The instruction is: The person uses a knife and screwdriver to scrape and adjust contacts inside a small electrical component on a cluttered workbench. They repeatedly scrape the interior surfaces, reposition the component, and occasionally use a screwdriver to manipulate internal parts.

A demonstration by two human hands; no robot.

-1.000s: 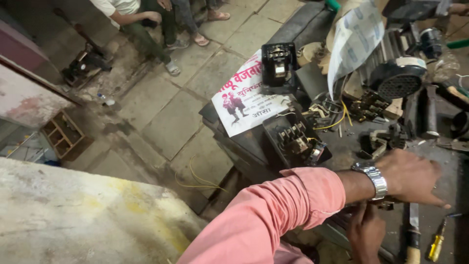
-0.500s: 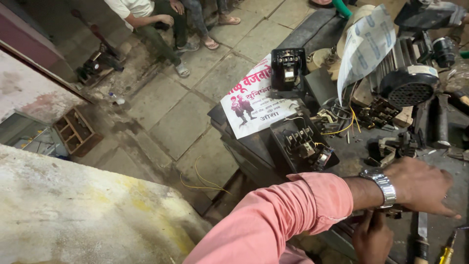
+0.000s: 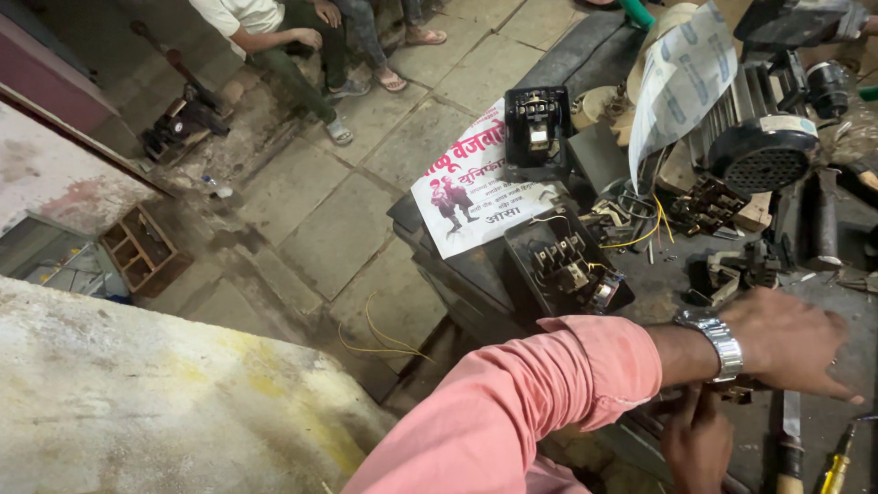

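A small dark metal part point(image 3: 736, 393) sits low on the worktop point(image 3: 658, 284), mostly hidden between the two hands, so its shape cannot be made out. The left hand point(image 3: 791, 343), with a silver wristwatch point(image 3: 712, 340) and a pink sleeve point(image 3: 540, 402) behind it, lies palm down just above the part, its fingers point(image 3: 837, 389) spread and stretched out flat, gripping nothing that shows. The right hand point(image 3: 700, 444) comes up from below, its fingers point(image 3: 688, 402) touching the part's underside; whether they have closed on it cannot be told.

Just right of the right-hand fingers a wooden-handled blade point(image 3: 789, 439) and a yellow-handled screwdriver point(image 3: 837, 462) lie on the worktop. Beyond the left-hand fingers, near the wrist, rests an open black switch box point(image 3: 562, 261) with contacts showing, and further out a second black box point(image 3: 538, 123) stands on a printed white poster point(image 3: 471, 187). Up past the fingertips is an electric motor with a round grille point(image 3: 764, 155), with yellow wires point(image 3: 645, 229) beside it. Far off, on the paved floor point(image 3: 347, 210), people sit point(image 3: 274, 27).
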